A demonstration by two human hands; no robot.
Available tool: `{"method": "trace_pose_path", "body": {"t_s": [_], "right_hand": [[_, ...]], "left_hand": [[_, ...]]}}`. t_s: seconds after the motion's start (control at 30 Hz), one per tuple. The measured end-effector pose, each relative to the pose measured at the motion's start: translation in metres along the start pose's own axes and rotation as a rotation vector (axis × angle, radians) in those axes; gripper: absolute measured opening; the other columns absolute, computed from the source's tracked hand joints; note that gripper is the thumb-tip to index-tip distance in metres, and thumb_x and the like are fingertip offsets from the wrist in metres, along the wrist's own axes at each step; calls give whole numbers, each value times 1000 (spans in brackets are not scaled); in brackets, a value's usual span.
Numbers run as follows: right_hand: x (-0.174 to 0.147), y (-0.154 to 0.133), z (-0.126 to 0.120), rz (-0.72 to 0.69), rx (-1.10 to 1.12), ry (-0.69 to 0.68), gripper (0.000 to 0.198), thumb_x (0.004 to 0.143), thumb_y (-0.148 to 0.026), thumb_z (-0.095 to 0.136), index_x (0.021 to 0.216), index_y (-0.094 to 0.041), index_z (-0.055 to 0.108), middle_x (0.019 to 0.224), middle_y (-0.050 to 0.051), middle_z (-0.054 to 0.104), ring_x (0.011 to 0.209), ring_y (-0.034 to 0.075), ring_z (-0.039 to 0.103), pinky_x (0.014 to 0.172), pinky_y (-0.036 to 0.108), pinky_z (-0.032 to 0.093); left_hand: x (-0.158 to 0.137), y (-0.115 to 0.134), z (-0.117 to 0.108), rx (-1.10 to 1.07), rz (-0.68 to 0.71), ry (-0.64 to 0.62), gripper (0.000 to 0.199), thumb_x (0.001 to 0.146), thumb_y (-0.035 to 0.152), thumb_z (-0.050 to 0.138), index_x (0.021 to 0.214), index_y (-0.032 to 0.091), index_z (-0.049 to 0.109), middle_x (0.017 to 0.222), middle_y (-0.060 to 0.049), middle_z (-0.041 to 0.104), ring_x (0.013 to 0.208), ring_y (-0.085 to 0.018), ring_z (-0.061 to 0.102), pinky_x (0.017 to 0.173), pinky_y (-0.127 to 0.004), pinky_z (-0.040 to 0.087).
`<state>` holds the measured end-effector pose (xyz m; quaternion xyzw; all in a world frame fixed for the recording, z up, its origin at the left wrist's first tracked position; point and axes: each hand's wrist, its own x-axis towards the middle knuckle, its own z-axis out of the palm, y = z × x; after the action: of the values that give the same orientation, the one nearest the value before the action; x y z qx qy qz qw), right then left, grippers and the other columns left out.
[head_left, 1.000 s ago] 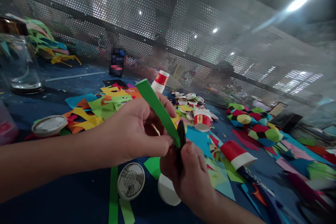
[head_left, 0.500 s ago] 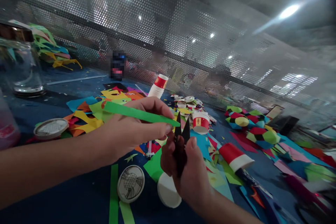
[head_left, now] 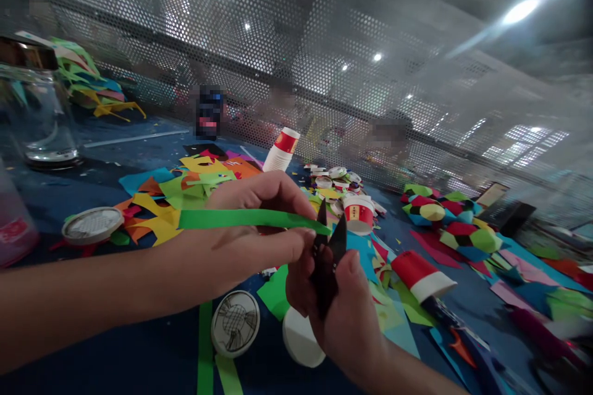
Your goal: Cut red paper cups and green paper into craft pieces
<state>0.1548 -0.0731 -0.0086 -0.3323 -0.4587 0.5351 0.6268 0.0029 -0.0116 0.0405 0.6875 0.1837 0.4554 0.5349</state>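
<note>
Between the thumb and fingers of my left hand [head_left: 264,222] is a long green paper strip [head_left: 231,218], its free end pointing left. My right hand [head_left: 340,315] is wrapped round a pair of dark scissors [head_left: 327,271], blades apart and pointing up. The strip's right tip lies at the gap between the blades. Below my hands are a round lid with a line drawing [head_left: 236,324] and a plain white round piece [head_left: 302,339], partly covered by my right hand. Another green strip [head_left: 206,352] lies left of the drawn lid.
Coloured paper scraps [head_left: 162,203] spread over the blue table [head_left: 152,345]. A glass jar [head_left: 44,111] stands at the left. Stacked paper cups [head_left: 281,149] lean at the back, a red-and-white cup [head_left: 422,276] lies right, and patchwork paper balls [head_left: 470,239] sit beyond it.
The strip's tip has moved in between the scissor blades, and its free end has dropped lower. Both hands have shifted slightly right in view.
</note>
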Motion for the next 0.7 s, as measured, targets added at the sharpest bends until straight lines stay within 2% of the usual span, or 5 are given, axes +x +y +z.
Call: {"method": "trace_pose_path", "body": {"t_s": [0.2,0.33,0.7], "right_hand": [[0,-1,-2,-25,-17,-47,50,84,-68,57,66,-21,54,50,-8,36,43,8,27,41,23,21],[-1,-2,-3,-26,-37,-49,54,82,-72,54,66,-21,55,49,-8,35,43,8,25,41,23,20],[-1,0,-4,-10,-68,-62,51,86,-70,51,68,-21,52,50,-9,34,43,8,25,40,22,20]], "left_hand": [[5,4,0,-54,-45,-71,23,74,3,69,80,25,67,73,12,70,65,-4,67,55,-4,50],[7,7,0,-47,-48,-86,18,73,8,70,80,24,68,72,10,71,67,-6,68,58,-8,53],[6,9,3,-67,-81,-61,23,68,6,68,81,22,57,70,8,62,62,-7,60,50,-12,47]]}}
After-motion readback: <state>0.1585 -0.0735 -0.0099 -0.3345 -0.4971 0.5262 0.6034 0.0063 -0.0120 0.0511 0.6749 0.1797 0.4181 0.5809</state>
